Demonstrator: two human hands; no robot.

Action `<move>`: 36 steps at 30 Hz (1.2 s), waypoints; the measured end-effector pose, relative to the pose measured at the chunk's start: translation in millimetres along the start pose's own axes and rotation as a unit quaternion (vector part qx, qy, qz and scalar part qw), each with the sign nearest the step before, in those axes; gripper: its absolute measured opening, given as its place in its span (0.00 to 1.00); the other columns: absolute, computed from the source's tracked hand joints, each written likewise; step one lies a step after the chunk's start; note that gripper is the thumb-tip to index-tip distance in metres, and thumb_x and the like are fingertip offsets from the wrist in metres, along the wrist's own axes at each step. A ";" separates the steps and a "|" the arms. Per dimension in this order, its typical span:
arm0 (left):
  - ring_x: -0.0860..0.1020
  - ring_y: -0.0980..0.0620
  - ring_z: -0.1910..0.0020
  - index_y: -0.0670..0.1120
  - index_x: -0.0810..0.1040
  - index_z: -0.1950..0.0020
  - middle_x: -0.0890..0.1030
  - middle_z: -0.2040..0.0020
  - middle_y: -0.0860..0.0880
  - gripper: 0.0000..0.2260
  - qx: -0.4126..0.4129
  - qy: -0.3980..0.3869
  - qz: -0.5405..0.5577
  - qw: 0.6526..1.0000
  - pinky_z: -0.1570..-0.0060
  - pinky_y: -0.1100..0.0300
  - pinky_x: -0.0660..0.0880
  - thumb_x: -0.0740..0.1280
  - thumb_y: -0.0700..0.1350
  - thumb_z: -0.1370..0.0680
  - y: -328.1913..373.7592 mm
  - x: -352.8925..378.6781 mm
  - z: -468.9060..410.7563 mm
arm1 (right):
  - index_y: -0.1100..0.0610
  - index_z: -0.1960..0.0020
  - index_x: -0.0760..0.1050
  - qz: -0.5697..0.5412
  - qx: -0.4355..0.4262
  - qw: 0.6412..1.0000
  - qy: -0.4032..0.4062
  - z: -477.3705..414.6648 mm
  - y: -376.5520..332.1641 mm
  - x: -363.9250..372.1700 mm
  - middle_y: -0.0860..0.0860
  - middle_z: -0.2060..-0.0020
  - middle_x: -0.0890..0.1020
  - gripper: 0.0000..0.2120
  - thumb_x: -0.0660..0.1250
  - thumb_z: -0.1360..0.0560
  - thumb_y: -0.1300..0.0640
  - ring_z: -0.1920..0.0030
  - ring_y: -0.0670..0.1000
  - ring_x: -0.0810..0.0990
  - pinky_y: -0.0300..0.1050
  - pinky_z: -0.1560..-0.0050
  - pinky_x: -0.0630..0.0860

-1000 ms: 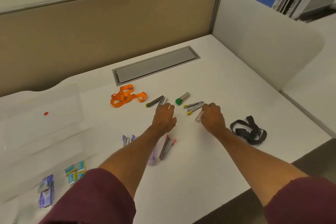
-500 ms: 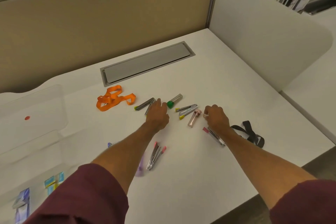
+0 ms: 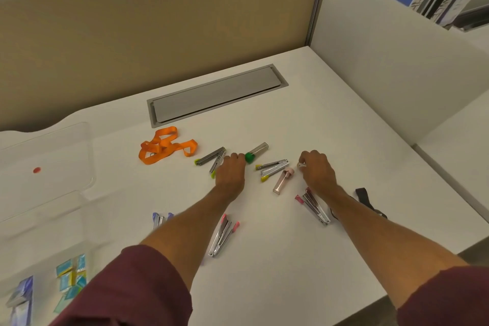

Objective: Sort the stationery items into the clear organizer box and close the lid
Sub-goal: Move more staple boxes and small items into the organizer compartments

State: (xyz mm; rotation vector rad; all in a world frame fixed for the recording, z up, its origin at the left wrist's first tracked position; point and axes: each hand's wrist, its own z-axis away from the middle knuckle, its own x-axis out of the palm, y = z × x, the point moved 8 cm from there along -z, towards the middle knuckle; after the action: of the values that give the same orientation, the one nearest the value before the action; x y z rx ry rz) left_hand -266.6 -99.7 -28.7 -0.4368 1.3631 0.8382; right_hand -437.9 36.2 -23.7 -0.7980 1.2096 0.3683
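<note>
My left hand (image 3: 230, 172) lies knuckles up between a green-tipped stapler (image 3: 211, 160) and a green-capped tube (image 3: 257, 152); its curled fingertips are hidden. My right hand (image 3: 316, 172) pinches a small pale item (image 3: 301, 165) beside a pink-capped tube (image 3: 283, 180) and a yellow-tipped stapler (image 3: 274, 168). Two pink-tipped staplers (image 3: 223, 235) (image 3: 315, 205) and a purple one (image 3: 159, 219) lie nearer me. The clear organizer box (image 3: 39, 230) sits at the left with its lid (image 3: 53, 156) open, holding teal packets (image 3: 71, 275) and a blue pack (image 3: 21, 296).
An orange lanyard (image 3: 164, 148) lies behind the left hand, and a black lanyard (image 3: 366, 200) is partly hidden by my right forearm. A grey cable hatch (image 3: 217, 92) is set in the desk farther back. Partition walls (image 3: 383, 61) close off the back and right.
The view moved closer. The pink-capped tube left my right hand and lies on the desk; that hand now pinches a small pale item. My left hand slid toward the green-capped tube.
</note>
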 end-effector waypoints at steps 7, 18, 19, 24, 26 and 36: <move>0.73 0.44 0.42 0.46 0.66 0.31 0.73 0.39 0.42 0.22 -0.011 0.012 0.060 0.998 0.46 0.50 0.76 0.58 0.31 0.24 -7.5 -9.3 11.2 | 0.60 0.48 0.75 -0.005 -0.025 0.999 0.022 -3.8 -19.7 -14.8 0.57 0.51 0.79 0.06 0.63 0.24 0.66 0.47 0.58 0.75 0.44 0.60 0.67; 0.74 0.45 0.40 0.48 0.68 0.29 0.74 0.37 0.43 0.23 -0.037 0.077 0.117 0.989 0.45 0.56 0.74 0.61 0.32 0.22 -63.1 -64.2 49.8 | 0.55 0.43 0.77 0.018 -0.104 0.994 -0.011 12.8 -138.0 -13.4 0.55 0.47 0.77 0.15 0.67 0.26 0.67 0.46 0.55 0.76 0.44 0.57 0.73; 0.74 0.45 0.41 0.48 0.69 0.30 0.74 0.38 0.43 0.22 -0.040 0.081 0.116 0.989 0.46 0.56 0.74 0.61 0.33 0.22 -71.4 -68.6 56.3 | 0.54 0.42 0.77 0.026 -0.120 0.992 -0.009 18.9 -151.8 -10.8 0.55 0.46 0.77 0.15 0.67 0.26 0.67 0.45 0.55 0.76 0.45 0.56 0.72; 0.75 0.45 0.43 0.47 0.72 0.34 0.75 0.39 0.43 0.19 -0.069 0.108 0.114 0.985 0.47 0.54 0.75 0.61 0.33 0.22 -121.4 -87.6 97.4 | 0.55 0.43 0.77 0.041 -0.206 0.978 0.013 55.9 -223.9 7.7 0.55 0.48 0.77 0.12 0.63 0.23 0.66 0.44 0.56 0.74 0.46 0.55 0.72; 0.75 0.45 0.43 0.46 0.72 0.34 0.76 0.40 0.44 0.18 -0.081 0.113 0.122 0.983 0.47 0.55 0.75 0.61 0.33 0.22 -144.0 -93.2 117.2 | 0.56 0.41 0.77 0.046 -0.222 0.974 0.002 73.4 -254.2 18.4 0.56 0.46 0.78 0.13 0.63 0.23 0.66 0.44 0.56 0.74 0.47 0.52 0.75; 0.75 0.43 0.47 0.44 0.72 0.39 0.75 0.45 0.43 0.18 -0.148 0.142 0.119 0.972 0.53 0.52 0.72 0.57 0.31 0.25 -263.4 -112.5 231.1 | 0.54 0.42 0.76 0.025 -0.306 0.951 -0.039 171.6 -385.9 71.1 0.55 0.46 0.77 0.11 0.64 0.23 0.64 0.42 0.55 0.73 0.48 0.54 0.74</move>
State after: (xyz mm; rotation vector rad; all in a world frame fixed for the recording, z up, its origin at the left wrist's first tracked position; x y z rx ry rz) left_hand 85.1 -135.1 73.7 -0.6527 1.5812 1.2208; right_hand -47.4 -114.4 67.2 -1.2708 1.0463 0.8331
